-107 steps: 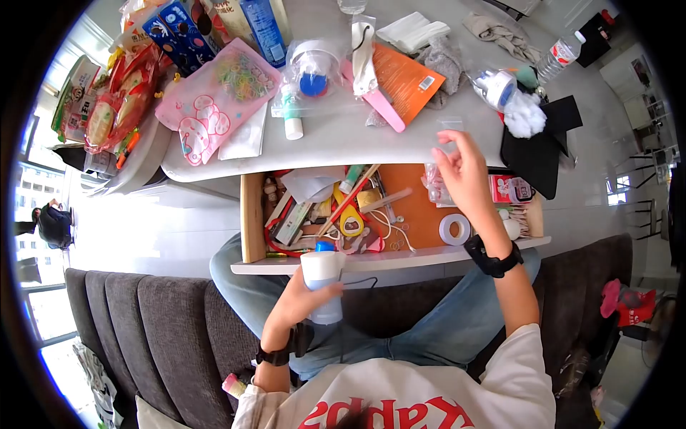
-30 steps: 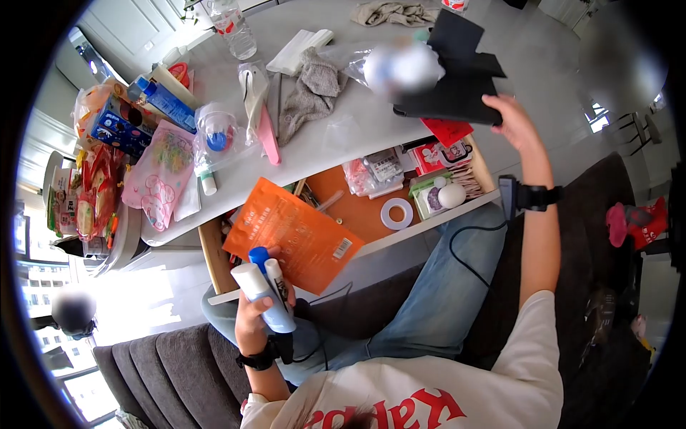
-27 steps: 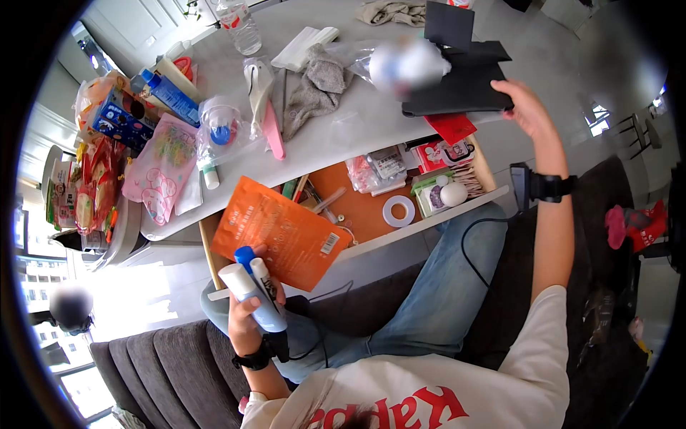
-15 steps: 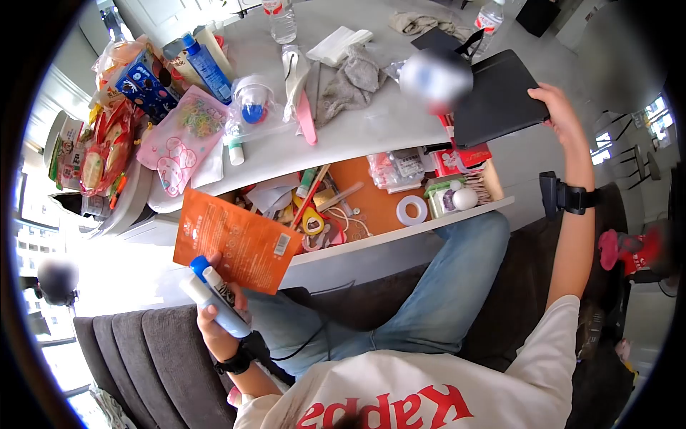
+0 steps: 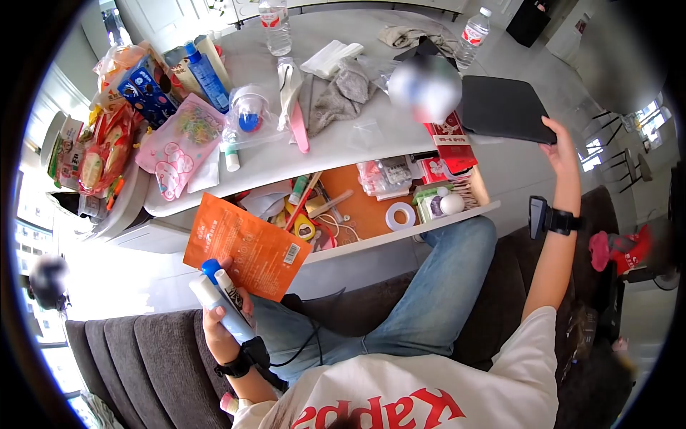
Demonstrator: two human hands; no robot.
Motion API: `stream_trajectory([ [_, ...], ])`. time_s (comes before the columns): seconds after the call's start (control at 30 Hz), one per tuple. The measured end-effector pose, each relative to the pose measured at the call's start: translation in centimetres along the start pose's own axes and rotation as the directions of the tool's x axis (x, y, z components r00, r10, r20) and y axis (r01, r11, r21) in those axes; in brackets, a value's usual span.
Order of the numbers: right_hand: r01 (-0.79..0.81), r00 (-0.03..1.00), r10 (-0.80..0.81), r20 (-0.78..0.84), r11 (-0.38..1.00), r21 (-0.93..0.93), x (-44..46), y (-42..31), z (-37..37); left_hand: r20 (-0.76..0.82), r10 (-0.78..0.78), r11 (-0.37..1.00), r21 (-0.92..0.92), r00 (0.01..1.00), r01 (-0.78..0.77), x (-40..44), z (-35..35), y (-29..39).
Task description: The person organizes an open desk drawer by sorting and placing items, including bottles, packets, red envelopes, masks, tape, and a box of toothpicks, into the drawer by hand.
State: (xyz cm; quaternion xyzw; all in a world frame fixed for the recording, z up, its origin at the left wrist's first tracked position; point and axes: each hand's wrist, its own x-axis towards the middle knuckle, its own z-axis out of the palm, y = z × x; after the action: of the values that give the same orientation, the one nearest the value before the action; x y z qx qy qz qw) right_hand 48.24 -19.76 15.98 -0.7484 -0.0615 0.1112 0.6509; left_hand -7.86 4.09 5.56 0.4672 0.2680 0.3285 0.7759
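My left hand (image 5: 218, 332) is closed around several items at the lower left. They are an orange flat packet (image 5: 250, 243), a light blue tube with a white cap (image 5: 234, 319), a white marker with black print (image 5: 229, 288) and a blue-capped item (image 5: 211, 268). My right hand (image 5: 559, 148) grips the outer edge of a flat black case (image 5: 504, 107), held out beyond the table's right end. Close below the case lies a red box (image 5: 452, 143). In front of my lap a drawer (image 5: 368, 247) stands pulled out, holding white tape (image 5: 400, 216), scissors and small packets.
Across the grey table (image 5: 279, 157) lie a pink pouch (image 5: 179, 143), a pink-handled tool (image 5: 299, 129), a grey cloth (image 5: 341, 93) and two water bottles (image 5: 276, 28). Snack bags (image 5: 107, 154) and a blue bottle (image 5: 206, 75) crowd the left end. A blurred round patch covers something near the case.
My right hand has moved the black case slightly away from me, showing more of the red box. My left hand still holds its items. The whole view has shifted a little.
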Motion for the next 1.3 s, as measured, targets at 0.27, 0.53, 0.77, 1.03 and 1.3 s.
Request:
stream_trajectory([
  [0.27,0.100,0.991,-0.109,0.077,0.989,0.107,0.4,3.7,-3.9,-0.067,-0.040,0.999,0.002,0.997,0.040,1.2,1.5,-0.6],
  [0.53,0.003,0.977,-0.045,0.207,0.981,0.195,5.1,10.7,-5.1,-0.062,-0.064,0.997,0.045,0.996,0.067,2.8,4.1,-1.3],
  [0.77,-0.009,0.961,-0.027,0.274,0.992,0.129,7.7,12.2,-3.1,-0.107,-0.074,0.995,0.065,0.992,0.081,4.4,7.1,-2.0],
  [1.03,0.189,0.945,-0.143,0.296,0.973,-0.134,10.6,15.8,-0.8,-0.022,-0.229,0.973,0.024,0.973,0.230,6.2,7.2,-3.4],
  [1.3,0.386,0.896,-0.440,0.063,0.698,-0.603,8.2,16.0,-0.3,0.012,-0.194,0.981,-0.006,0.981,0.194,6.9,7.1,-3.5],
])
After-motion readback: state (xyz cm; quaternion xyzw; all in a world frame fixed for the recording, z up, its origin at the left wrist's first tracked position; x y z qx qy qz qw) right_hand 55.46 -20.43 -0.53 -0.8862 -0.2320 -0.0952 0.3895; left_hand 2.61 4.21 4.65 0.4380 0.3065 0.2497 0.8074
